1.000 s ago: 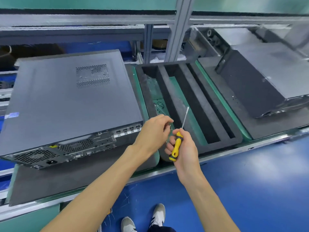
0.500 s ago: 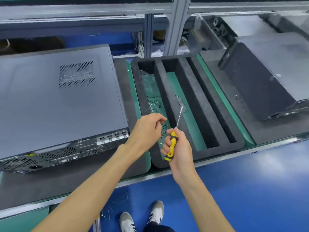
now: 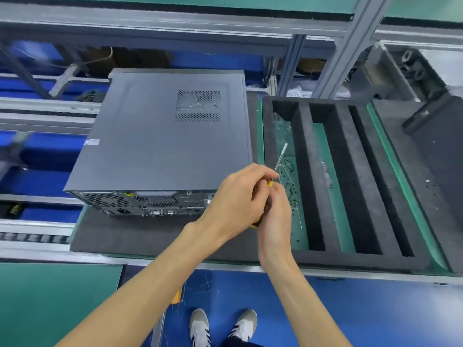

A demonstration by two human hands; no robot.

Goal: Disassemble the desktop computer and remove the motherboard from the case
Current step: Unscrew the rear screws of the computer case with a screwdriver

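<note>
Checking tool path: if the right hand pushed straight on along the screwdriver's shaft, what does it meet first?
Probably the foam tray. The right hand holds the screwdriver tip up and away, over the leftmost slot with loose screws. Height above it is unclear.

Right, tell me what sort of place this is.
Most likely a factory workbench line for taking computers apart. A closed desktop computer lies on a foam mat, a slotted foam tray beside it holds loose screws, and both hands hold a yellow screwdriver in front of an aluminium frame.
</note>
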